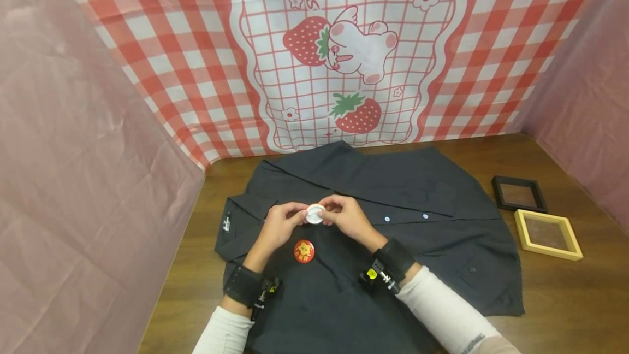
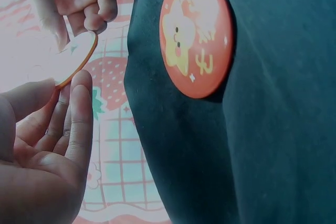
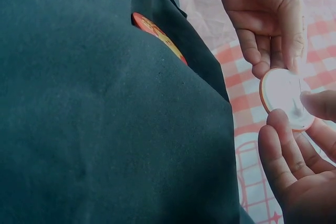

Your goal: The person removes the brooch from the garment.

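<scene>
Over the dark shirt point(image 1: 344, 299), both hands hold a round pin badge point(image 1: 315, 214) with its white back turned up. My left hand point(image 1: 281, 226) pinches its left edge between thumb and fingers. From the other side, my right hand point(image 1: 350, 219) grips the rim, its thumb lying over the back in the right wrist view. A thin pin line shows faintly on the white back point(image 3: 283, 93), blurred by glare. Lower on the shirt lies a second, red badge point(image 1: 304, 251) with a yellow star face, printed side up; neither hand touches it.
The shirt is spread over a wooden table point(image 1: 189, 288), its collar point(image 1: 241, 223) to the left and white buttons point(image 1: 387, 219) along its front. At the right stand a black frame point(image 1: 497, 193) and a yellow frame point(image 1: 526, 236). A strawberry-print cloth point(image 1: 196, 70) hangs behind.
</scene>
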Tool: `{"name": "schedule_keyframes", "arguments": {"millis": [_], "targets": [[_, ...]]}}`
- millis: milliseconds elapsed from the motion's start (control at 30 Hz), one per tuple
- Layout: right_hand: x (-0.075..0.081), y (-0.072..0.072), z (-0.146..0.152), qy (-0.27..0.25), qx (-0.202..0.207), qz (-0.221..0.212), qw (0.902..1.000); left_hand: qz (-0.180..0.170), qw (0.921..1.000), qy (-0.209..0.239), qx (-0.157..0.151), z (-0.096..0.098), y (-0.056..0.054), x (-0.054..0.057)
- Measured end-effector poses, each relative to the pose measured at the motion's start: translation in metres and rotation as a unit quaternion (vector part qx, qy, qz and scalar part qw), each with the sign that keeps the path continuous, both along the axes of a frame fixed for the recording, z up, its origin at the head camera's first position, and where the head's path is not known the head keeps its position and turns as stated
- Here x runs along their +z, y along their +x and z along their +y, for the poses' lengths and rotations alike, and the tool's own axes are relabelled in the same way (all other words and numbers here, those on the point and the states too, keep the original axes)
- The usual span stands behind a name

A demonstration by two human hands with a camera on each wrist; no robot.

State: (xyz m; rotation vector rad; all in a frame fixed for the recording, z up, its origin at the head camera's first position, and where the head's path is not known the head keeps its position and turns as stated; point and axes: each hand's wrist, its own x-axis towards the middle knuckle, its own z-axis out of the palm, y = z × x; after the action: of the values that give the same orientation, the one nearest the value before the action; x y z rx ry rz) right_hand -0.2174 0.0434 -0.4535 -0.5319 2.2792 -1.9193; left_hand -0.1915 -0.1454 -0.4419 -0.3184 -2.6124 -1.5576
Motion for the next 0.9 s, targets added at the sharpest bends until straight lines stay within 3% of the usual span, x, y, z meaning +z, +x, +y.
{"name": "schedule_keyframes", "arguments": {"millis": [567,900], "targets": [[0.001,0.000,0.001,0.013,-0.024,0.009,0.9996,-0.005,0.9998,0.019,-0.008,0.004,-0.002,0.004],[0.003,0.005,-0.006,0.027,-0.029,0.020,0.9990,-0.011,0.9998,0.017,0.002,0.000,0.002,0.004]]}}
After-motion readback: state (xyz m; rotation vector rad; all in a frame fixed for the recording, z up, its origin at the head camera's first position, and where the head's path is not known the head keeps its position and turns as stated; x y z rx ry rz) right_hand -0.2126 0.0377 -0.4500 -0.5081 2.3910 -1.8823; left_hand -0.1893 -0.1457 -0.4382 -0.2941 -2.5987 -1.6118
